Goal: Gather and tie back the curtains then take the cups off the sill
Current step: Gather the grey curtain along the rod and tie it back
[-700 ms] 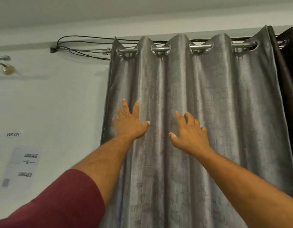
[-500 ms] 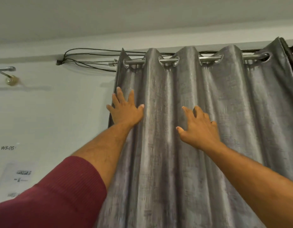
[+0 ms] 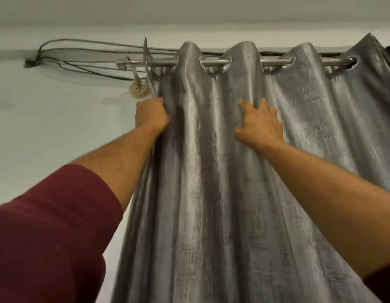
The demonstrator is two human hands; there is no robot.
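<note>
Left hand (image 3: 151, 115) had gone from flat and spread on the shiny grey eyelet curtain (image 3: 222, 171) to a closed fist clamped on its left edge, just below the chrome curtain rod (image 3: 213, 62). Right hand (image 3: 258, 125) had climbed too, fingers (image 3: 264, 106) curled and digging into a pleat under the rod; whether it truly gripped, can't tell. Both had moved nearer the rod. Read: gathering just started, tie-back not done. Cups and sill not in view. Pale wall (image 3: 47, 127) left of the rod, black cables (image 3: 84, 51) bundled beside the rod's left end, bracket (image 3: 137, 88) below it. Dark red sleeve (image 3: 47, 237) on left arm.
</note>
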